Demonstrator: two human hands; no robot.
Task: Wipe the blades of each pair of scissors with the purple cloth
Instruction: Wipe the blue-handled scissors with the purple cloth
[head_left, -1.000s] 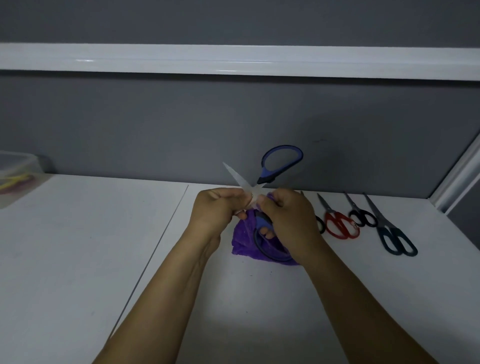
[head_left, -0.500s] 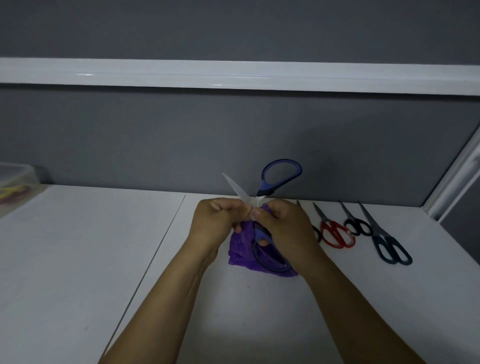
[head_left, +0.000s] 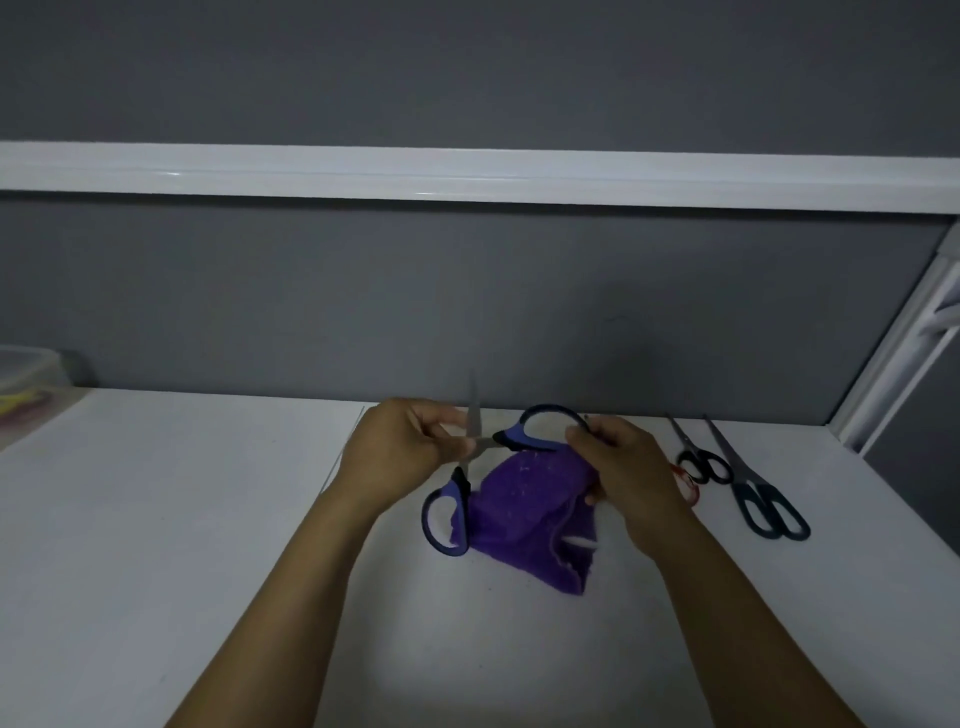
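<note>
Centre of frame, just above a white tabletop (head_left: 156, 545): a pair of blue-handled scissors (head_left: 470, 467), steel-bladed with black trim at the handle necks, is held spread wide open. One blade is seen pointing straight up; the other is mostly hidden, so its line cannot be told. One handle loop hangs at lower left of the pivot, the other lies to the upper right. The left hand (head_left: 410, 447) is closed on the scissors beside the pivot, fingertips pinched at the base of the upright blade. The right hand (head_left: 628, 478) is curled round the upper right handle loop, and a crumpled purple fleece cloth (head_left: 524, 514) is gathered under its fingers, with the thumb pressed against the fabric. The cloth droops from there to the tabletop, directly below the scissors and touching the lower loop. Right of centre, three further pairs are laid on the table, blades pointing away toward the wall: red-handled scissors (head_left: 690, 488), mostly hidden behind the right hand; small black-handled scissors (head_left: 704, 465) just beside them; and larger dark teal-handled scissors (head_left: 769, 509) furthest right. At the far left edge, a clear plastic container (head_left: 26, 374) is noted with blurred yellow and pink contents. A grey wall panel (head_left: 467, 312) with a white horizontal rail (head_left: 467, 174) fills the upper frame.
</note>
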